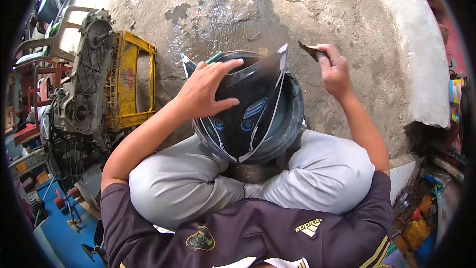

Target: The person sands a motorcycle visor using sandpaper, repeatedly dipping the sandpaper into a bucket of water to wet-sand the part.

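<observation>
A black plastic motorcycle fairing panel (pixel 238 92), pointed at both upper corners and marked with blue-and-white decals, leans tilted over a round dark basin (pixel 292 124) between my bent legs. My left hand (pixel 206 87) grips the panel's upper left part, thumb on its front face and the index finger along the top edge. Some of its other fingertips are hidden. Raised to the right and apart from the panel, my right hand (pixel 334 69) pinches a small, dark, bent piece of sandpaper (pixel 311 49).
On the left, a yellow crate (pixel 129 79) stands beside a grey metal engine casing (pixel 89 74). Wet patches darken the concrete floor (pixel 347 10) ahead. A pale concrete ledge (pixel 416 44) runs along the right, with assorted clutter (pixel 416 223) below it.
</observation>
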Tool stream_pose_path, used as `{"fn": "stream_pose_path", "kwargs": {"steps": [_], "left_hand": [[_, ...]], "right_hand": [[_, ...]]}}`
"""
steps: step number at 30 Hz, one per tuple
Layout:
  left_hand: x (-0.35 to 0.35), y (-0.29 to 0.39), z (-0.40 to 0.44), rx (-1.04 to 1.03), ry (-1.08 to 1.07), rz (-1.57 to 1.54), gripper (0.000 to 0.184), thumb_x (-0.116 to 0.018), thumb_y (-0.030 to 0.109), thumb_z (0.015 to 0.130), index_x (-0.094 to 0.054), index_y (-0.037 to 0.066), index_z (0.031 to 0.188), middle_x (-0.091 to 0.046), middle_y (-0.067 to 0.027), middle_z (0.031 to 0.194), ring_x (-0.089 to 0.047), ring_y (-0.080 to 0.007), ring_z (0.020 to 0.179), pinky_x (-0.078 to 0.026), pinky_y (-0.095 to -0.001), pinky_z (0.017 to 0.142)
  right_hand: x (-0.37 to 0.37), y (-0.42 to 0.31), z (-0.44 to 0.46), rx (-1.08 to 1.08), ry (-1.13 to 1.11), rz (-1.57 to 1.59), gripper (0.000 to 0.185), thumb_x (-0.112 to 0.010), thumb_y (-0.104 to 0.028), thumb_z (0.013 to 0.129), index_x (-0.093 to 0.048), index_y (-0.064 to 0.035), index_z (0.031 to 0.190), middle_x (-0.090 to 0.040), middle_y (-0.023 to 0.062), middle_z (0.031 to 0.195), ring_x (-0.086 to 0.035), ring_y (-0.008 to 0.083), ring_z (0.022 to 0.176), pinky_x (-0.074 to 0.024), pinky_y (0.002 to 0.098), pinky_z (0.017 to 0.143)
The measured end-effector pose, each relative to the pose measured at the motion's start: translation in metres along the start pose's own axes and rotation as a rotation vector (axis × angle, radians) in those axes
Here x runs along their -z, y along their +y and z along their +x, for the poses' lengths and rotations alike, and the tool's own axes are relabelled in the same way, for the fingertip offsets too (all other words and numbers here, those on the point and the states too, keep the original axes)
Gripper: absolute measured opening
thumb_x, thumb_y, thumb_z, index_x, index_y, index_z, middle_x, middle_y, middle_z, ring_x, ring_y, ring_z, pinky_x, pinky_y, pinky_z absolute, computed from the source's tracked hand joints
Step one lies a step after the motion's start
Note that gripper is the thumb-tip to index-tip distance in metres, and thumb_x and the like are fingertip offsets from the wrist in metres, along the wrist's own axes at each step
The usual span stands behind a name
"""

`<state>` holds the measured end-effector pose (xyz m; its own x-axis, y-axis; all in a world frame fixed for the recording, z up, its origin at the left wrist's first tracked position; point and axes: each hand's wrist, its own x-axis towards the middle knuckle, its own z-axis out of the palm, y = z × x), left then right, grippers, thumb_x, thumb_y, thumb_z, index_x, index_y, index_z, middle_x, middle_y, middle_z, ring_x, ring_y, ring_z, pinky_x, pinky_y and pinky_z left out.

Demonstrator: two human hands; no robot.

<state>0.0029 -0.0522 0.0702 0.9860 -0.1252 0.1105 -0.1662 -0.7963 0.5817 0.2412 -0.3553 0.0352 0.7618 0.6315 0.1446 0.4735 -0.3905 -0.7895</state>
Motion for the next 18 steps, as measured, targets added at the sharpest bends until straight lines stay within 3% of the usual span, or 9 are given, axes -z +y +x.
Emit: {"fn": "stream_pose_path", "kwargs": {"steps": [1,3,5,8,10,14,18], "left_hand": [[0.006,0.003,0.004,0.055,-0.028,-0.035,0.09,-0.09,0.029,0.078,-0.048,0.016,0.156,-0.064,-0.0166,0.12,-0.06,-0.0364,0.115,-0.041,-0.0503,0.107],[0.023,0.015,0.014,0.139,-0.104,-0.066,0.077,-0.086,0.025,0.085,-0.053,0.017,0.155,-0.068,-0.017,0.128,-0.063,-0.0372,0.121,-0.04,-0.0476,0.112],[0.034,0.022,0.022,0.068,-0.066,0.068,0.067,-0.083,0.025,0.089,-0.058,0.016,0.15,-0.069,-0.0155,0.134,-0.064,-0.0362,0.125,-0.039,-0.0494,0.115],[0.043,0.018,0.036,-0.056,0.003,0.201,0.06,-0.081,0.026,0.091,-0.061,0.014,0.146,-0.071,-0.0144,0.134,-0.064,-0.0354,0.127,-0.041,-0.0503,0.114],[0.041,0.005,0.049,-0.11,-0.033,0.275,0.057,-0.079,0.026,0.092,-0.062,0.013,0.145,-0.072,-0.0153,0.131,-0.066,-0.0357,0.124,-0.042,-0.0497,0.113],[0.019,-0.011,0.053,-0.05,-0.031,0.342,0.055,-0.079,0.031,0.092,-0.063,0.012,0.141,-0.074,-0.0118,0.124,-0.068,-0.0332,0.122,-0.044,-0.0498,0.105],[0.009,0.007,0.053,-0.036,-0.168,0.518,0.051,-0.083,0.039,0.089,-0.067,0.011,0.129,-0.076,-0.0094,0.118,-0.07,-0.0319,0.117,-0.049,-0.0513,0.102]], "right_hand": [[0.009,0.003,-0.001,0.057,0.087,0.035,0.014,-0.06,-0.007,0.105,-0.068,-0.0044,0.117,-0.068,0.0094,0.086,-0.062,0.0135,0.073,-0.0498,0.0298,0.069],[0.032,-0.002,-0.004,0.041,0.147,0.087,0.014,-0.06,-0.007,0.106,-0.068,-0.0041,0.117,-0.069,0.0068,0.088,-0.061,0.0121,0.076,-0.0494,0.0289,0.071],[0.055,-0.014,-0.013,0.025,0.187,0.107,0.015,-0.058,-0.007,0.107,-0.069,-0.0031,0.117,-0.069,0.0008,0.096,-0.06,0.0095,0.086,-0.0488,0.0269,0.076],[0.087,-0.032,-0.028,-0.034,0.174,0.056,0.018,-0.056,-0.007,0.108,-0.068,-0.0031,0.12,-0.071,0.001,0.1,-0.06,0.0095,0.087,-0.0494,0.0269,0.08],[0.095,-0.055,-0.039,0.039,0.182,0.147,0.02,-0.056,-0.008,0.108,-0.067,-0.0029,0.123,-0.071,0.0015,0.102,-0.061,0.0092,0.089,-0.0493,0.0259,0.082],[0.114,-0.097,-0.058,0.064,0.097,0.201,0.021,-0.055,-0.007,0.108,-0.068,-0.0042,0.124,-0.074,0.0039,0.106,-0.065,0.0109,0.096,-0.0507,0.0264,0.086],[0.109,-0.148,-0.074,0.202,0.034,0.024,0.021,-0.056,-0.006,0.105,-0.068,-0.0035,0.122,-0.077,0.0105,0.108,-0.07,0.0184,0.097,-0.0522,0.0322,0.089]]}}
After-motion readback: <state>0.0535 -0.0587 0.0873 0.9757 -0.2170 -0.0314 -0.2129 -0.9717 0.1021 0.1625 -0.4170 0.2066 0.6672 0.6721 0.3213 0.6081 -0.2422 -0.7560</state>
